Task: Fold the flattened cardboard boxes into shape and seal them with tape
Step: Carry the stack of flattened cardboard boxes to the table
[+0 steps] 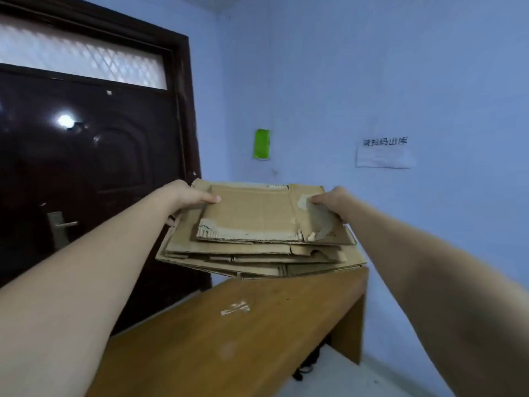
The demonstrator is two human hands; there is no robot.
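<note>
Both hands gripped a stack of flattened cardboard boxes (257, 233) from opposite sides. On the left edge, the left hand (186, 196) had its thumb pressed on top and its fingers curled underneath. At the right edge, the right hand (332, 202) clamped the top sheets, close to a torn patch of old tape. Gripping both ends likely kept the loose, uneven sheets from sliding apart. The stack hung in the air just above the far end of the wooden counter (229, 325), apparently not resting on it, which suggests it was being carried to or from the surface. Nothing was folded or taped yet. Beyond stood a dark door (86, 153) on the left and a blue wall with a paper notice (385, 156).
</note>
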